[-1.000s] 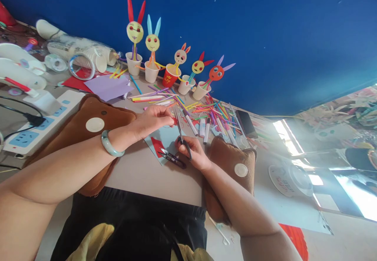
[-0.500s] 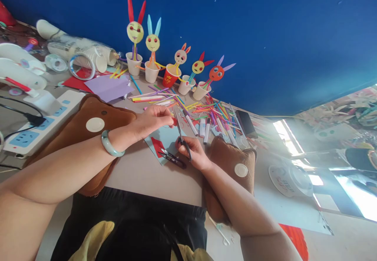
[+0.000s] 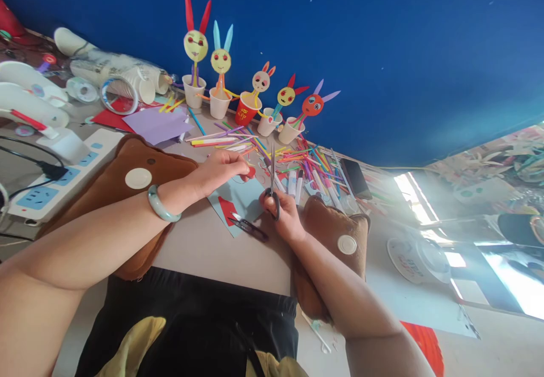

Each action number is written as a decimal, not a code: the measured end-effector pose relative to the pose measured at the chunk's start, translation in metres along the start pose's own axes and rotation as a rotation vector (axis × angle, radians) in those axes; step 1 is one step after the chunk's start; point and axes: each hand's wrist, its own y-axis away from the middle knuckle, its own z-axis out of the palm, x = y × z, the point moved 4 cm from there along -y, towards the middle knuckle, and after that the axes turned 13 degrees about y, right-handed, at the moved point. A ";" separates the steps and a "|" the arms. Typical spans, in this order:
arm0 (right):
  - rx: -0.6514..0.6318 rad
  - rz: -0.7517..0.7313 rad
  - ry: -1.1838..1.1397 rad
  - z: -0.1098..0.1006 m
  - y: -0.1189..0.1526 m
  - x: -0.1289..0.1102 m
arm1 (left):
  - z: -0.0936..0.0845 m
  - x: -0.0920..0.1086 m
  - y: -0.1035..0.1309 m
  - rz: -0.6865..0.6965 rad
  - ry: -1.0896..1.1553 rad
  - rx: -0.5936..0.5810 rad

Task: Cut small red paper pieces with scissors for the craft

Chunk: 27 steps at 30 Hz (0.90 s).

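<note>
Between the thumb and fingers of my left hand [image 3: 225, 167] is a small red paper piece [image 3: 251, 172] with a rounded edge. My right hand [image 3: 285, 217] grips black-handled scissors [image 3: 273, 181], their blades pointing up and away, apart from the red piece. Beneath my hands lies a light blue paper sheet [image 3: 250, 195]. A red paper scrap [image 3: 226, 209] rests on its near left part. Beside that scrap lies a second black cutting tool [image 3: 249, 227], partly over the sheet's edge.
Paper cups with rabbit-faced figures [image 3: 220, 105] line the blue wall. Colored sticks [image 3: 229, 139] and markers [image 3: 298, 187] lie scattered ahead. Brown cushions sit under my left forearm [image 3: 165, 167] and right forearm [image 3: 335, 241]. At left is a power strip [image 3: 63, 178]; a phone [image 3: 356, 178] lies right.
The scissors have moved right, away from the red paper piece, and now point more upright. My left hand stays nearly in place, still pinching the piece.
</note>
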 end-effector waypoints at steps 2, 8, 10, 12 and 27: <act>0.047 -0.002 0.021 -0.002 -0.002 0.004 | -0.002 -0.002 -0.002 -0.002 -0.017 0.019; 0.135 0.025 0.052 -0.002 -0.004 0.006 | -0.005 -0.005 -0.006 0.103 -0.168 0.087; 0.148 0.027 0.048 -0.002 -0.004 0.005 | -0.005 -0.006 -0.007 0.121 -0.206 0.119; 0.155 0.026 0.046 -0.001 -0.005 0.004 | -0.005 -0.006 -0.009 0.136 -0.235 0.143; 0.195 -0.010 0.044 0.001 -0.012 0.005 | -0.010 0.006 -0.013 0.031 -0.115 0.285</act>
